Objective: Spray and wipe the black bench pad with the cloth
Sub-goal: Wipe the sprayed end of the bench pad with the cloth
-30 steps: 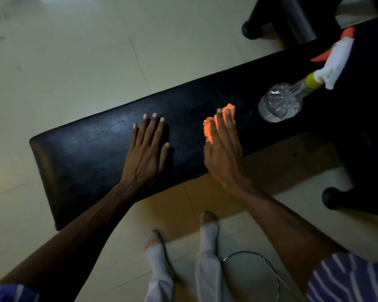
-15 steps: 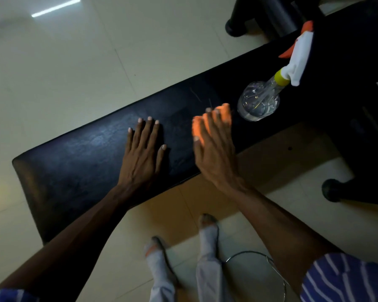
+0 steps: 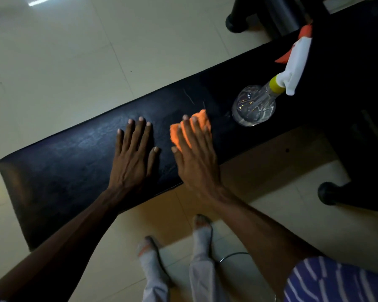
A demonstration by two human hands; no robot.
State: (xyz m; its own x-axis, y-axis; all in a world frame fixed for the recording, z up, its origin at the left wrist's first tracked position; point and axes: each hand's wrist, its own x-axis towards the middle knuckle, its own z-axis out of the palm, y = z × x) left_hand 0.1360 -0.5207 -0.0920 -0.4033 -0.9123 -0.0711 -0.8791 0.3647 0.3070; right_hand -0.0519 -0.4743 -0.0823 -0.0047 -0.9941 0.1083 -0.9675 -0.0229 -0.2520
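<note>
Seemingly midway through the wiping, a person leans over a long black padded vinyl bench pad (image 3: 59, 171) that runs diagonally across a pale tiled floor (image 3: 52, 62). A clear plastic spray bottle with a white and orange trigger head (image 3: 254, 105) stands on the pad towards its far right end, untouched, so the spraying looks done, at least for this stretch. A faint dull sheen shows on the pad's left part; whether that is moisture cannot be told.

Both hands lie flat, fingers straight. The right hand (image 3: 194, 155) presses a small folded orange cloth (image 3: 196, 125) onto the middle of the pad, just beside the bottle. The left hand (image 3: 133, 158) rests bare on the pad, near the cloth, holding nothing. The areas around the bottle and at the far left likely remain to be wiped.
</note>
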